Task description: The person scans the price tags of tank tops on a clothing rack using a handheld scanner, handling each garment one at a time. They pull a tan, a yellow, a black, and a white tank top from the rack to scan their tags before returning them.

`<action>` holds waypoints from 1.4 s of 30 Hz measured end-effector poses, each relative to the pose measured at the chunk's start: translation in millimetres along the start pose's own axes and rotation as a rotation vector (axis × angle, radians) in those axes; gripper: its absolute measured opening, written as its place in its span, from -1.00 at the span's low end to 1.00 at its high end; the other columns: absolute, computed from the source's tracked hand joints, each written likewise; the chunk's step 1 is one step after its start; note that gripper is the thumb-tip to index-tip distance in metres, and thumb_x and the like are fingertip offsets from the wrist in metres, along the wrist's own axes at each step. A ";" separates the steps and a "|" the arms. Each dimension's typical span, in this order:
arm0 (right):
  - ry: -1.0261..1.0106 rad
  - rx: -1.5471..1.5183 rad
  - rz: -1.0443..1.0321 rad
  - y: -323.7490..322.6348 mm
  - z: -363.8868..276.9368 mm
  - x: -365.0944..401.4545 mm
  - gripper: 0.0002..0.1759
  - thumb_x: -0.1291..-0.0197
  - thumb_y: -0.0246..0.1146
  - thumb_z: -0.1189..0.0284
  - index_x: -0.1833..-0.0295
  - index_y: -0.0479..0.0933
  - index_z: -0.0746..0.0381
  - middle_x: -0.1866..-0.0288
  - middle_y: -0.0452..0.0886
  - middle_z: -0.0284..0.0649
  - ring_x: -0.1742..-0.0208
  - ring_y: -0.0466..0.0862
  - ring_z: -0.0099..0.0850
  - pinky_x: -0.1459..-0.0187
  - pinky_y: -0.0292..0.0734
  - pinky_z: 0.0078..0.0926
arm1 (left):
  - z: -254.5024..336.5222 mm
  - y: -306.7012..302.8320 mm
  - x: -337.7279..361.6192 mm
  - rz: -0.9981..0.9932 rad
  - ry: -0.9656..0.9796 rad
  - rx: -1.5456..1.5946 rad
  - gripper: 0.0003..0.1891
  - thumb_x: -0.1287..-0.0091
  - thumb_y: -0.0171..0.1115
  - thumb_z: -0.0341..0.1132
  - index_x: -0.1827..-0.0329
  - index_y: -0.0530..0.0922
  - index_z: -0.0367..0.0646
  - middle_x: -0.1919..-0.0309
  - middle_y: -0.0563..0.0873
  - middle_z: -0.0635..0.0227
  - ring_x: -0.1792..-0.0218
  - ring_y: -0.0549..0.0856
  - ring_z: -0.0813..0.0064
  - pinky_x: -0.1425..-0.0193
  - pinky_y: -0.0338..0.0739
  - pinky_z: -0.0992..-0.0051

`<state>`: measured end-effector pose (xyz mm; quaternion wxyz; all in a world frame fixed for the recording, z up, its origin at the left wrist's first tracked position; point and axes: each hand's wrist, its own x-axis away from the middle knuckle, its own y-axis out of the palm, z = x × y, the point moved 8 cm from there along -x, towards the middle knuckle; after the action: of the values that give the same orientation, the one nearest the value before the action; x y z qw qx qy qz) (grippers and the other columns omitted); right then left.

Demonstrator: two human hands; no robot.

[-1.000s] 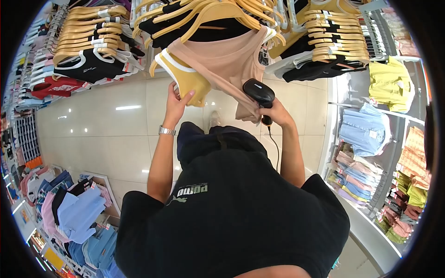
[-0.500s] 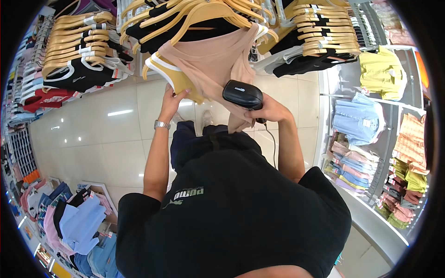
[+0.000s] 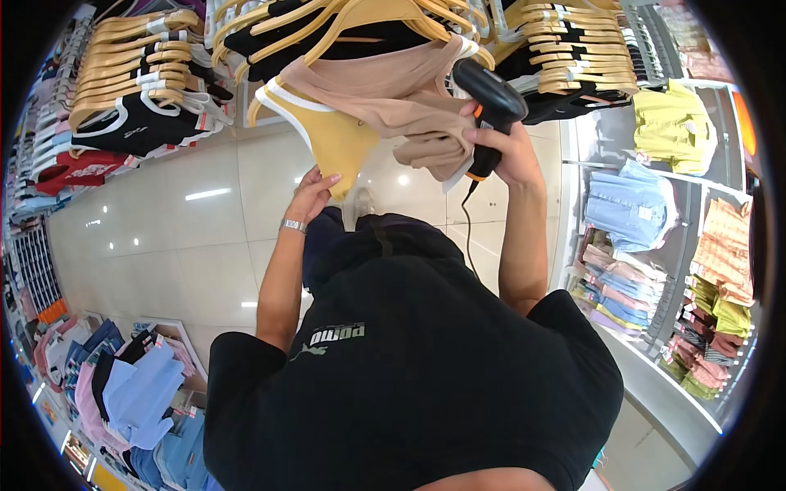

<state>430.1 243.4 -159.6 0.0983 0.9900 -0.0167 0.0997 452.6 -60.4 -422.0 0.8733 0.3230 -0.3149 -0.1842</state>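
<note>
My left hand point(image 3: 313, 195), with a metal watch on its wrist, pinches the lower edge of a yellow tank top point(image 3: 340, 139) with white trim. In front of it hangs a beige sleeveless top point(image 3: 385, 86) on a wooden hanger point(image 3: 334, 31), its lower part bunched toward the right. My right hand point(image 3: 516, 157) is wrapped round a black barcode scanner point(image 3: 495, 92) with orange accents and a dangling cable point(image 3: 467, 233). The bunched beige cloth touches the fingers of that hand; whether they also grip it is hard to tell.
More wooden hangers with clothes point(image 3: 135, 74) hang at the left, and another row point(image 3: 581, 49) at the right. Shelves along the right hold a blue shirt point(image 3: 626, 204) and a yellow-green shirt point(image 3: 673, 123). Folded clothes point(image 3: 147, 393) lie at the lower left.
My right hand has moved up and right with the scanner, and the beige top is now drawn aside. More of the yellow tank top shows, its hem pulled lower by my left hand.
</note>
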 end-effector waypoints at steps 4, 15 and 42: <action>-0.001 -0.231 0.062 -1.4 1.1 -17.9 -0.55 -0.06 0.37 0.64 -0.13 0.56 0.29 -0.01 0.62 -0.29 -0.04 0.59 -0.47 -0.10 0.48 -0.48 | -15.8 -2.3 9.4 0.043 -0.016 0.190 -0.57 -0.48 0.19 -0.44 -0.37 0.42 -0.33 -0.32 0.60 0.16 -0.32 0.59 0.31 -0.46 0.47 0.25; -0.028 0.513 0.100 -16.9 21.2 -40.2 -0.63 -0.08 0.42 0.56 -0.05 0.63 0.33 0.13 0.69 -0.32 0.11 0.63 -0.50 0.00 0.52 -0.46 | -57.2 -20.7 31.2 -0.028 -0.148 0.256 -0.54 -0.57 0.06 -0.30 -0.45 0.35 -0.34 -0.34 0.57 0.12 -0.29 0.62 0.28 -0.40 0.53 0.22; -0.136 0.706 0.500 -66.1 162.2 -44.0 -0.58 -0.02 0.49 0.38 0.05 0.56 0.35 0.15 0.62 -0.07 0.11 0.64 -0.17 0.01 0.54 -0.28 | -17.9 39.4 75.2 -0.156 -0.169 0.346 -0.35 -0.47 0.15 -0.24 -0.55 0.21 -0.31 -0.46 0.43 0.04 -0.46 0.43 0.06 -0.56 0.26 0.07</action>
<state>422.0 276.7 -336.9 -0.2748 0.9326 -0.2274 0.0548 524.5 -63.4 -373.4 0.7581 0.4751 -0.3881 -0.2210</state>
